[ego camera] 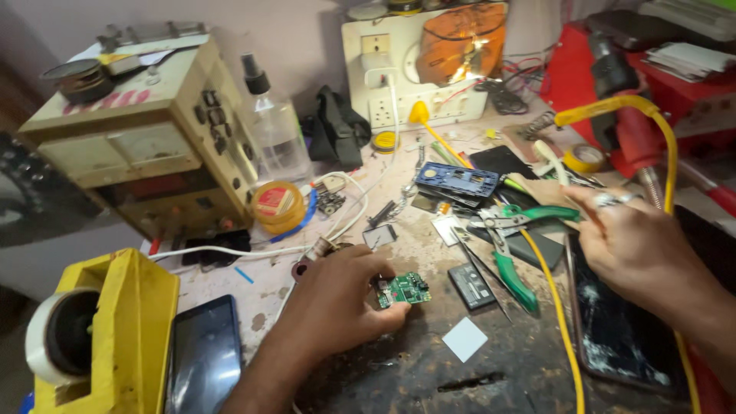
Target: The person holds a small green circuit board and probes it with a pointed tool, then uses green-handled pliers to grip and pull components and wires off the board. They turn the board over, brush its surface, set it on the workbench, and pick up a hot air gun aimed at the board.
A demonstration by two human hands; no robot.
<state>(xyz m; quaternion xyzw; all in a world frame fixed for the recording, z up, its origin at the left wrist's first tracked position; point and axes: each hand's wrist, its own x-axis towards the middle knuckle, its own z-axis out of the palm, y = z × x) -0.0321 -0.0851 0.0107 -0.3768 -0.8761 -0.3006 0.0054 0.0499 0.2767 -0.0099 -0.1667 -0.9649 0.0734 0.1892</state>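
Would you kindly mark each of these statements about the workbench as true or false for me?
1. The left hand holds a small green circuit board. True.
2. The green-handled pliers are in the left hand. False: they lie on the bench near the right hand.
3. A clear spray bottle stands beside the beige power supply. True.
4. The yellow tape dispenser sits at the far right. False: it is at the near left.
5. A dark phone lies next to the dispenser. True.

Green circuit board (pixel 404 290), green-handled pliers (pixel 510 253), yellow tape dispenser (pixel 107 337), blue frame (pixel 458 182), perhaps plastic.
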